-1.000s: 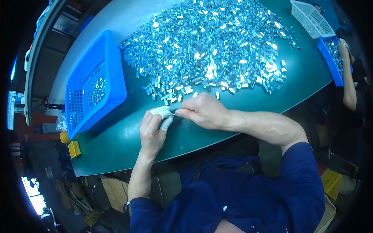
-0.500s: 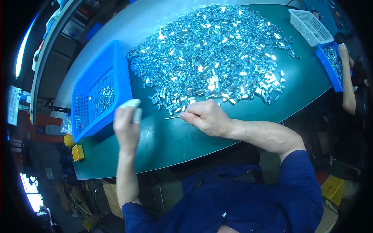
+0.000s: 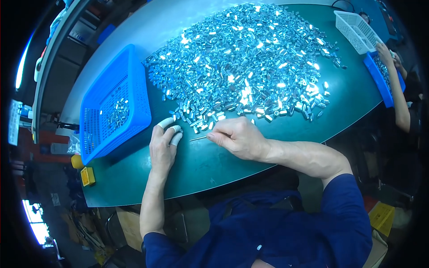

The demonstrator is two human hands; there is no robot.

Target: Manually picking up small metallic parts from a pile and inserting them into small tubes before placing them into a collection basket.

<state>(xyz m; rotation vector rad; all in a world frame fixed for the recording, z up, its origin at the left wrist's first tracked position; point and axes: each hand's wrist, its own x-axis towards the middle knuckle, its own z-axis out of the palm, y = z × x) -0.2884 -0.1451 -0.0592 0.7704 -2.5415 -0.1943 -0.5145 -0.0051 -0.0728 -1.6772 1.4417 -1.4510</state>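
Silvery pieces (image 3: 241, 67) lay heaped beyond the right hand (image 3: 237, 137), which pinched a thin rod (image 3: 199, 138); left of that grip curled the left hand (image 3: 163, 145) (in white finger covers (image 3: 166, 122)), its hold impossible to tell.

We see a curved, green-topped bench (image 3: 357, 89) spreading under and beyond the left grip (image 3: 161, 147) and the right grip (image 3: 243, 139), washed pale by cool bluish light at its far left. Up and left of the left grip, we make out a grey rack edge (image 3: 50, 56) and, farther out, a glowing light strip (image 3: 23, 61). Well below and left of it shines a bright pane (image 3: 36, 223), perhaps a window. To the right grip's lower right, we find a yellow crate (image 3: 382, 217) amid deep shadow.
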